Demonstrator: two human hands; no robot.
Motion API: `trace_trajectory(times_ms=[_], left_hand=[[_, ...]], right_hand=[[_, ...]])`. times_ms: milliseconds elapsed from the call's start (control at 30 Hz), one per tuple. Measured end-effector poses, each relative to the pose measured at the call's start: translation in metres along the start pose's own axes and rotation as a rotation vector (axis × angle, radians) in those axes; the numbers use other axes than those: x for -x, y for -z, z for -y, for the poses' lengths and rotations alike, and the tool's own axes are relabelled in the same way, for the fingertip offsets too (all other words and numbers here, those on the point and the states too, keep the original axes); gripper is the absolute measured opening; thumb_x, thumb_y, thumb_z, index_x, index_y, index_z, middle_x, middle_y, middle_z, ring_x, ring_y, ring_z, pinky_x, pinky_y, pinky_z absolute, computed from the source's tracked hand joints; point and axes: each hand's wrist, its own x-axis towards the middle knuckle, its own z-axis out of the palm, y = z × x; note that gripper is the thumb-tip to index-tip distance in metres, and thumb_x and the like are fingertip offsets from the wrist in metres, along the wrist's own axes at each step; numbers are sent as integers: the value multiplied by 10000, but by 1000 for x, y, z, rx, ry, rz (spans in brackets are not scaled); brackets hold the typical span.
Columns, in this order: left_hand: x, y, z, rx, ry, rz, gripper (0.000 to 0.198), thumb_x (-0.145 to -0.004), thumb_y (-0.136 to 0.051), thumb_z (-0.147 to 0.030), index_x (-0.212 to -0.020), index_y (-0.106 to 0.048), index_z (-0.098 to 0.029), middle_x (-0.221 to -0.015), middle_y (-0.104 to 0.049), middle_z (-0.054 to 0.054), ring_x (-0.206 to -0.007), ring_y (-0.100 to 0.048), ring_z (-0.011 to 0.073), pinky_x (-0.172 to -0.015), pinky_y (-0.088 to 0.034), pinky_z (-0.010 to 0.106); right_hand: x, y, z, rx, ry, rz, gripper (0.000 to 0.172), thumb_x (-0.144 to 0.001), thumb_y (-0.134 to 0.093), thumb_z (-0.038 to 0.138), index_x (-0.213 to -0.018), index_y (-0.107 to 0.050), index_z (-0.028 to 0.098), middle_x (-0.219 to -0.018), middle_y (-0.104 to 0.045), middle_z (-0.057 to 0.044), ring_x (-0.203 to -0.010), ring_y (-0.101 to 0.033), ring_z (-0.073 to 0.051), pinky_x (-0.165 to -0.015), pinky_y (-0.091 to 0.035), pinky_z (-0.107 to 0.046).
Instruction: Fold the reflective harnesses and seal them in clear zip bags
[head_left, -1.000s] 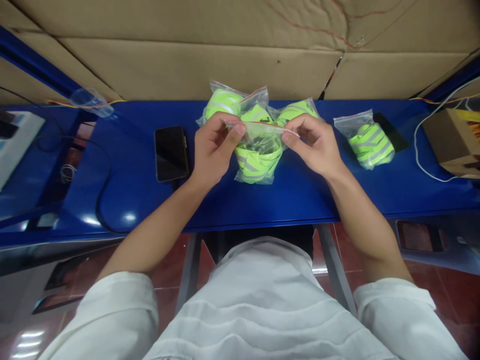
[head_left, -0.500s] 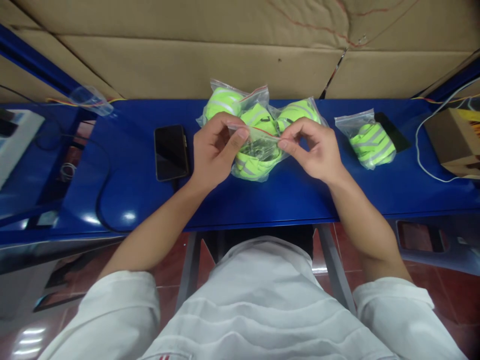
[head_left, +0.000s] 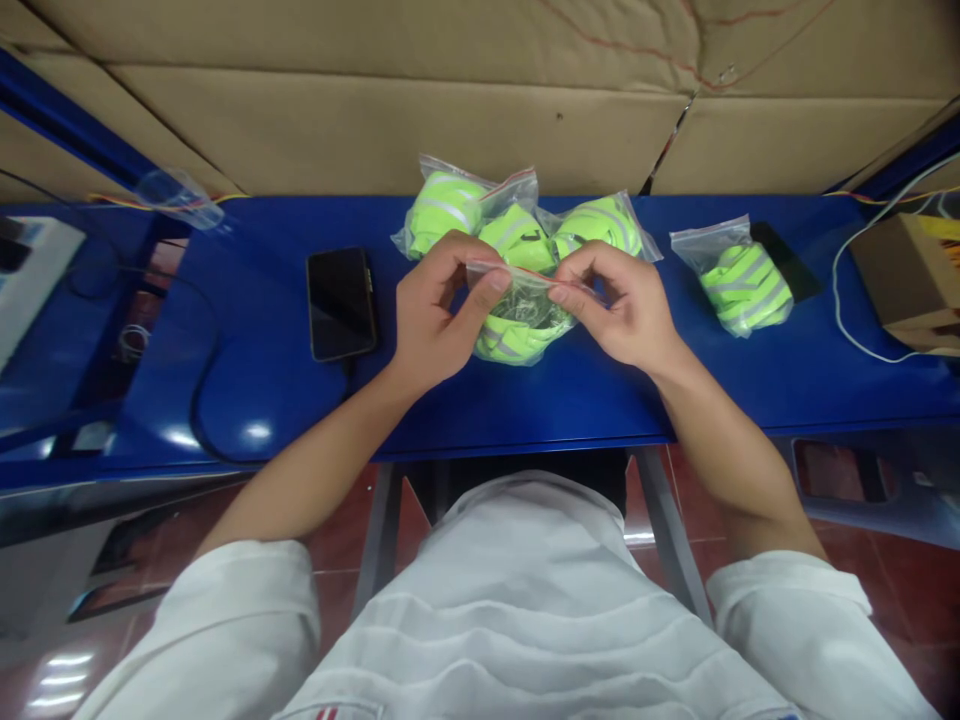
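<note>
A clear zip-lock bag [head_left: 517, 340] with a folded neon-yellow reflective vest inside lies near the front of the table, its red-lined top edge lifted. My left hand [head_left: 448, 310] pinches the left part of that edge between thumb and fingers. Toward the other end of the same edge, my right hand [head_left: 616, 300] pinches it with thumb and forefinger. Just behind are three similar packs: a left bagged vest [head_left: 444, 212], a middle bagged vest [head_left: 521, 235] and a right bagged vest [head_left: 602, 225]. My hands partly cover the packs.
Another bagged vest [head_left: 746, 285] lies to the right beside a dark flat piece [head_left: 787, 262]. A black phone [head_left: 341, 303] rests left of my hands. Farther right are a cardboard box [head_left: 896, 275] and a white cable [head_left: 838, 290]. A clear plastic cup [head_left: 180, 197] lies at back left.
Both hands and the bag's top edge have shifted slightly toward me. My right thumb sits a little farther left along the edge, closer to my left hand.
</note>
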Motion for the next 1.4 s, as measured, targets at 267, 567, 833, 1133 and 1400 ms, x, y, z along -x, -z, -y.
trace_trajectory(times_ms=[267, 567, 833, 1133, 1400], left_hand=[[5, 1, 5, -43, -9, -4, 301, -914, -797, -522, -919, -718, -232, -890, -680, 47, -869, -673, 203, -853, -544, 388], [8, -4, -3, -39, -95, 70, 184, -938, -778, -478, -973, -756, -298, -889, -702, 33, -823, -661, 200, -824, -541, 385], [8, -5, -1, -26, -17, 57, 245, -894, -815, -516, -911, -764, -277, -861, -697, 32, -824, -672, 211, -853, -572, 408], [8, -3, -7, -34, -145, 153, 56, -953, -780, -332, -959, -800, -280, -901, -757, 24, -840, -698, 180, -818, -564, 356], [0, 1, -4, -100, -121, 127, 273, -1042, -628, -448, -1037, -825, -260, -958, -768, 39, -897, -723, 191, -864, -567, 337]], right_hand=[[3, -1, 7, 45, 27, 10, 321, -991, -667, 565, -916, -676, 253, -786, -627, -21, -727, -582, -189, -736, -534, -380], [4, -5, 13, 56, 81, 4, 281, -984, -697, 532, -926, -683, 258, -813, -648, -31, -749, -603, -198, -759, -548, -400], [5, -7, 13, 114, 65, -9, 297, -985, -680, 566, -935, -702, 274, -796, -641, -36, -761, -616, -221, -786, -564, -438], [6, -6, 13, 112, 159, -16, 299, -967, -720, 561, -931, -734, 264, -807, -685, -26, -754, -647, -208, -776, -561, -411], [1, 2, 3, 112, 30, -72, 309, -939, -752, 570, -933, -754, 261, -823, -669, -41, -802, -626, -213, -803, -564, -404]])
